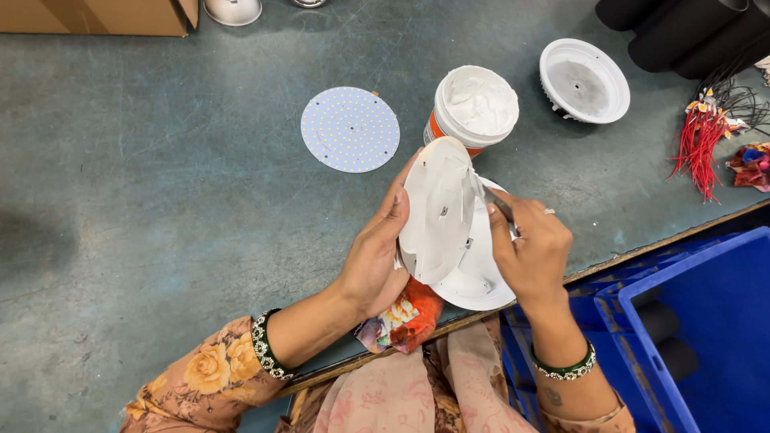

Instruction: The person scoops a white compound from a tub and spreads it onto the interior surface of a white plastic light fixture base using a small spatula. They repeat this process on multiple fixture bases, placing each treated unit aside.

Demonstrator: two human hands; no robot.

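Note:
My left hand (pixel 375 255) grips a round white disc (pixel 437 210) by its edge and holds it tilted up on its side. My right hand (pixel 533 255) pinches a thin metal spatula (pixel 492 200), whose tip touches the disc's face, which is smeared with white paste. Under the disc a white round lamp housing (pixel 477 281) lies at the table's front edge. Just behind the disc stands an open tub of white paste (pixel 478 106). A round LED board (pixel 350 129) dotted with small chips lies flat to the left of the tub.
A second white housing (pixel 584 80) sits at the back right, near black tubes (pixel 690 32) and a bundle of red wires (pixel 703 140). A blue crate (pixel 706 321) holding black tubes stands right of the table. A cardboard box (pixel 100 16) is at the back left. A patterned cloth (pixel 405 317) lies below my left hand.

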